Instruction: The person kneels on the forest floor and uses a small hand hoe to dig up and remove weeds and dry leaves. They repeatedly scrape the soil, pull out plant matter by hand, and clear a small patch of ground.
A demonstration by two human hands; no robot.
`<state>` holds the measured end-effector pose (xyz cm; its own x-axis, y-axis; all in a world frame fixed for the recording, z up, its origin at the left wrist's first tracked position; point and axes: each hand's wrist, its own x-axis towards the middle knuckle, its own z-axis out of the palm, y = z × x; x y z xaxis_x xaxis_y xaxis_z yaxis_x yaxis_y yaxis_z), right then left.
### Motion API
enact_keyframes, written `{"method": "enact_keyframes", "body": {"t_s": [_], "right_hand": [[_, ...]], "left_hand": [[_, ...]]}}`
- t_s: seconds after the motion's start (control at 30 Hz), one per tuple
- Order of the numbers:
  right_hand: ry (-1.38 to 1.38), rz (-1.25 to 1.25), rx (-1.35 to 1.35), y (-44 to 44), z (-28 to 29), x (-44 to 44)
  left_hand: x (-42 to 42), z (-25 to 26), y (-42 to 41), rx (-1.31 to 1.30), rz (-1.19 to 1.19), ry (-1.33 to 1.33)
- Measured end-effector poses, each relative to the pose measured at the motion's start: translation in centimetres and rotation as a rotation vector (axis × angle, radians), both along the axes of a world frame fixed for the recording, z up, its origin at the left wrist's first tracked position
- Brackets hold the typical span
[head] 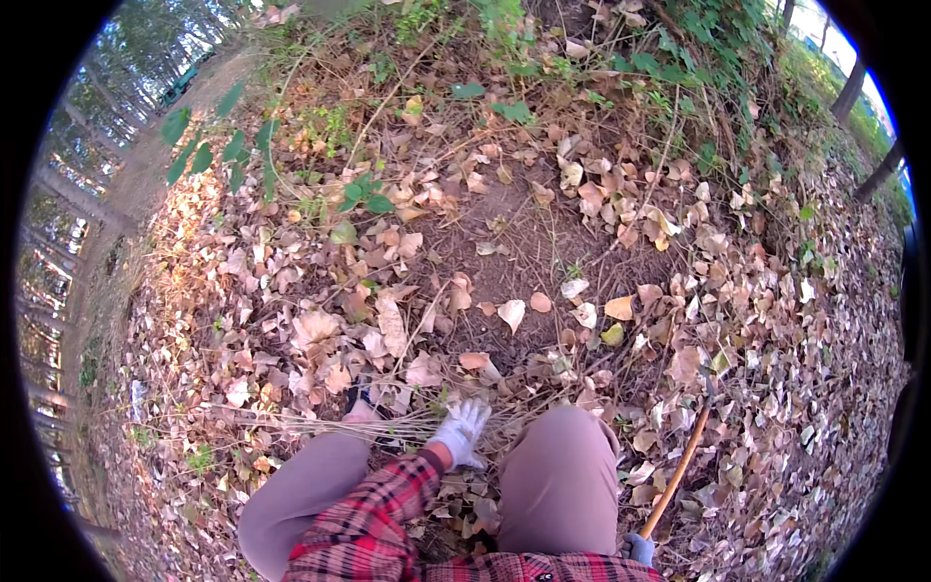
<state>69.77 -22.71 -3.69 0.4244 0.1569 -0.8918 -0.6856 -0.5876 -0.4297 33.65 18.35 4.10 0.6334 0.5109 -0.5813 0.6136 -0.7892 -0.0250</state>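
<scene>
My left hand, in a pale work glove, lies with its fingers spread on a loose bundle of thin dry stems between my knees. My right hand, in a grey glove at the bottom edge, is closed around the lower end of a wooden tool handle. The handle slants up and away beside my right knee. At its far end a dark metal head rests among the fallen leaves; its exact shape is hard to tell.
Dry leaves cover the ground around a patch of bare soil. Green vines grow at the top right. A leafy green sprig hangs at the upper left. Tree trunks stand at the far left and a few at the upper right.
</scene>
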Motion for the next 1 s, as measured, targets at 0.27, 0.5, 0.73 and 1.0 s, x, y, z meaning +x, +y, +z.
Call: {"method": "enact_keyframes", "body": {"t_s": [0.27,0.5,0.73,1.0], "right_hand": [[-0.542,0.815,0.183,-1.6,1.5,0.2],[-0.488,0.8,0.162,-2.5,0.9,0.4],[-0.371,0.548,0.138,-0.4,1.1,0.1],[-0.269,0.106,-0.058,0.1,-6.9,1.5]], "left_hand": [[0.4,-9.1,0.7,0.306,-0.073,0.117],[2.7,-4.8,4.7,0.111,0.119,0.13],[-0.6,-5.5,10.3,-0.026,0.71,-0.5],[-13.9,25.5,15.8,0.826,0.508,-0.277]]}}
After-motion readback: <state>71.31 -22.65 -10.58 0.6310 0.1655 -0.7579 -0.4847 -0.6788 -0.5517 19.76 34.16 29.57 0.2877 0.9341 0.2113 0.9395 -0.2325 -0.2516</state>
